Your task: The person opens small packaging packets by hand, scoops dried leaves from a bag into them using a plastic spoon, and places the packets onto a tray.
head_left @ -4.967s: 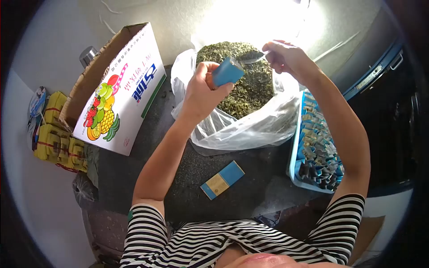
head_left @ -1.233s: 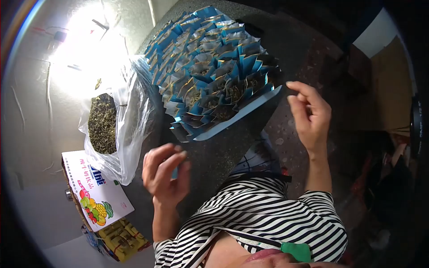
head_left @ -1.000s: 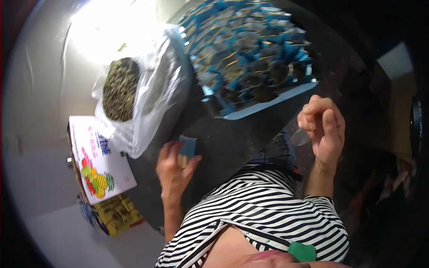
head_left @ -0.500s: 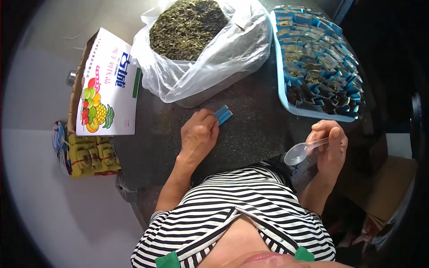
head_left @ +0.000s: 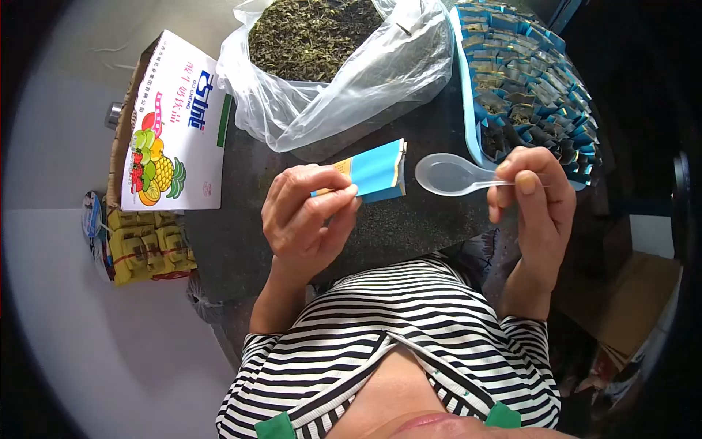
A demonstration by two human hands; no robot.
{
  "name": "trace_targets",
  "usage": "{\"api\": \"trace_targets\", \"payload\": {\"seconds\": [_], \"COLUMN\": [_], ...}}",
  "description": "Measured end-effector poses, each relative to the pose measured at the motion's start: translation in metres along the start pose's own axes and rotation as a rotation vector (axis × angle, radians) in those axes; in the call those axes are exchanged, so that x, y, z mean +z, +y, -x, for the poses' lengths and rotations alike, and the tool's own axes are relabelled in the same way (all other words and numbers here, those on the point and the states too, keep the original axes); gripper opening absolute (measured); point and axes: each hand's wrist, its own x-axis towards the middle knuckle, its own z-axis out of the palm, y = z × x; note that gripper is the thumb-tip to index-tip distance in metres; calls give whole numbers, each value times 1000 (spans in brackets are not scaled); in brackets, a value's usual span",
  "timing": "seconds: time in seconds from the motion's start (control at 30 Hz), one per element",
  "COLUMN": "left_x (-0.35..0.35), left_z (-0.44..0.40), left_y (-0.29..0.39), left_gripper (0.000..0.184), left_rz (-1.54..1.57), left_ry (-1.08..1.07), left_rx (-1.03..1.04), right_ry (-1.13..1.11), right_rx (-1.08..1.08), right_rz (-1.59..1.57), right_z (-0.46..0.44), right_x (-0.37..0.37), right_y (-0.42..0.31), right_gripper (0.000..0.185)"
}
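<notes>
Between the thumb and fingers of my left hand (head_left: 311,208) is a blue sachet (head_left: 379,172) with a yellow patch. It is raised off the dark table, its edge turned to the right. A clear plastic spoon (head_left: 447,174) is pinched by its handle in my right hand (head_left: 537,194). The spoon's bowl points left, a short gap from the sachet, and no leaves show in it. Beyond my hands stands a clear plastic bag (head_left: 409,73) of dried, tea-like leaves (head_left: 311,36). Behind my right hand, a light-blue basket (head_left: 470,110) holds many upright blue sachets (head_left: 523,73).
At the left stands a white carton (head_left: 175,124) with printed fruit. Yellow packages (head_left: 150,249) sit below it. The dark table (head_left: 234,249) runs up to my striped shirt. Brown cardboard (head_left: 636,307) is at the lower right.
My left hand has lifted the sachet from the table, so more of it shows. My right hand has moved up with the spoon, whose bowl is now nearer the sachet.
</notes>
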Motion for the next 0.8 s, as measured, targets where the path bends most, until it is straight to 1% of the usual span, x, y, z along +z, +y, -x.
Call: {"api": "trace_targets", "payload": {"seconds": [0.07, 0.13, 0.2, 0.23, 0.27, 0.3, 0.33, 0.4, 0.43, 0.47, 0.53, 0.57, 0.6, 0.67, 0.73, 0.8], "left_x": [-2, -5, -8, -7, -7, -6, -2, 9, 8, 6, 1, 0, 0, -2, -2, 1], "left_z": [-1, -2, -1, -1, -2, -3, -6, -14, -17, -23, -35, -40, -43, -49, -58, -64], "left_y": [0, 3, 7, 8, 8, 8, 6, 1, 0, 1, -1, -5, -7, -12, -15, -24], "left_gripper": [20, 20, 17, 17, 19, 20, 20, 28, 28, 34, 49, 55, 55, 56, 56, 58], "left_rz": [-37, -60, -72, -69, -52, -36, -34, 208, 211, 196, 163, 111, 107, 88, 93, 155], "left_ry": [-8, -10, -60, -58, -100, -140, -136, -130, -123, -184, -299, -327, -310, -379, -350, -289], "left_rx": [92, 105, 124, 122, 155, 189, 193, 125, 129, 80, -13, 33, 40, 92, 103, 70], "right_ry": [-53, -67, -157, -173, -173, -198, -223, -261, -256, -253, -258, -263, -273, -242, -267, -274], "right_rx": [17, 31, 90, 146, 145, 180, 215, 201, 180, 156, 117, 86, 73, 154, 133, 181], "right_rz": [57, 58, 141, 144, 148, 100, 52, 44, 14, -15, 25, 55, 64, 87, 111, 155], "right_z": [-4, -7, -9, -10, -10, -10, -11, -12, -12, -13, -15, -17, -21, -29, -48, -68], "right_x": [6, 12, 13, 15, 19, 22, 24, 23, 23, 23, 20, 19, 19, 21, 23, 25], "right_y": [1, 3, 5, 6, 8, 10, 12, 14, 15, 14, 12, 10, 5, -6, -12, -19], "right_gripper": [20, 18, 20, 20, 20, 20, 20, 20, 19, 18, 19, 20, 20, 20, 21, 20]}}
